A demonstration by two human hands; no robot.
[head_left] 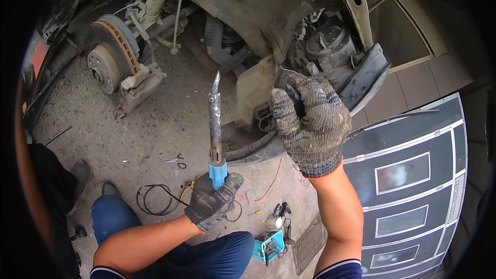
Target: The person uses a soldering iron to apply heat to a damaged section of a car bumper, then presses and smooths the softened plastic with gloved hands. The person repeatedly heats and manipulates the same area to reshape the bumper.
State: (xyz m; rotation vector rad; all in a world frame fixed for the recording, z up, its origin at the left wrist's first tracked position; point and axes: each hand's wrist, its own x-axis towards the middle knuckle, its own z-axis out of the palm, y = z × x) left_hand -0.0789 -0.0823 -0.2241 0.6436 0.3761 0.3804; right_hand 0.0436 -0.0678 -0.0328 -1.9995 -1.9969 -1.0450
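Observation:
My left hand (209, 204), in a dark, worn work glove, is wrapped round the blue handle of a large soldering iron (215, 124). The iron stands upright in front of me, its scuffed metal barrel ending in a slightly bent, pointed tip. My right hand (315, 124), in a grey knitted glove with an orange cuff, is raised at the front of the car's wheel arch. Its fingers curl toward the thumb. A thin pale strand (288, 69) shows at the fingertips; what they grip is otherwise hidden. Beside that hand is a whitish plastic tank (254, 88).
A brake disc (111, 46) with its hub and caliper (139, 88) is exposed at left. Pliers (175, 160), a black cable (155, 199) and a blue tool box (268, 248) lie on the concrete. A dark panelled surface (403, 186) stands at right. Another person's shoe (80, 178) shows at left.

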